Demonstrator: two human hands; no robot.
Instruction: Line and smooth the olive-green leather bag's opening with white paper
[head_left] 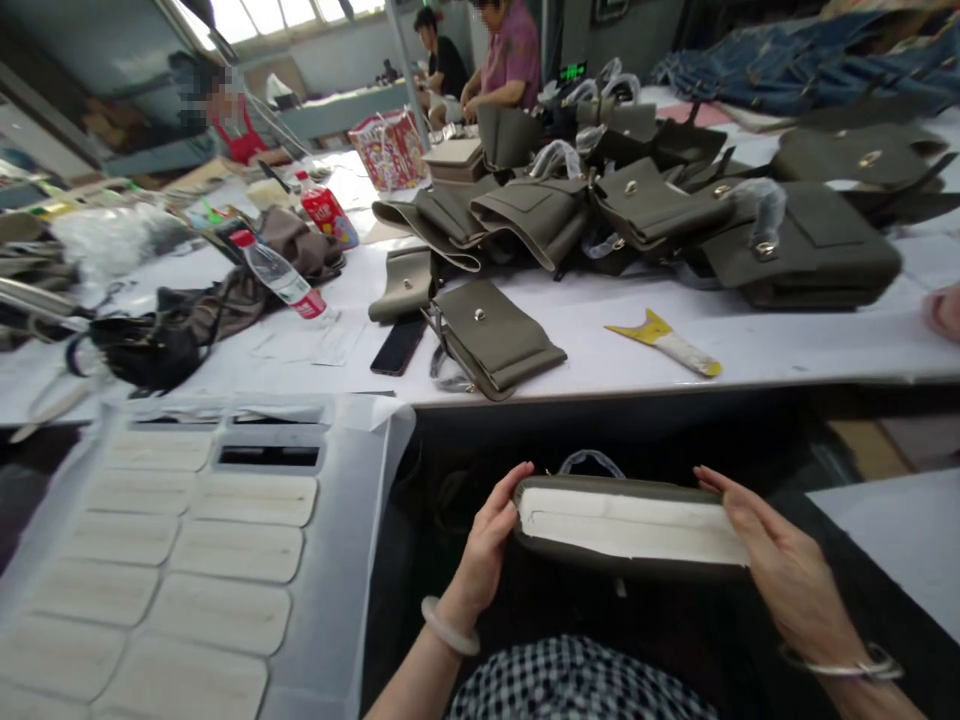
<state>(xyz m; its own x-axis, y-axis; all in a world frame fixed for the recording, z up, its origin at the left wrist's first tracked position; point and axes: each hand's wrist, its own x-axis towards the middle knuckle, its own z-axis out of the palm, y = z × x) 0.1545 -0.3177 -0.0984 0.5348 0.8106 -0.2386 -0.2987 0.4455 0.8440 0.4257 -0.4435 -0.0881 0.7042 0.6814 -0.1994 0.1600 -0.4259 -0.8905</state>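
Between my two hands, above my lap, is an olive-grey handbag (pixel 630 530) with a long white face turned toward me. My left hand (pixel 486 545) grips its left end, with a white bangle on the wrist. Around the right end are the fingers of my right hand (pixel 784 565), whose wrist wears a metal bangle. A plastic-wrapped loop (pixel 592 462) shows behind the bag's upper edge. On the table ahead lies another olive-grey bag (pixel 499 335) with a metal clasp. A yellow-and-white tool (pixel 667 342) rests to its right.
White oval-cornered panels (pixel 236 550) lie in rows on a sheet at left. The white table (pixel 585 310) bears several olive bags (pixel 637 200), a phone (pixel 397 345), a water bottle (pixel 281 275), a red can (pixel 326 210) and a patterned gift bag (pixel 388 150). Several people sit beyond.
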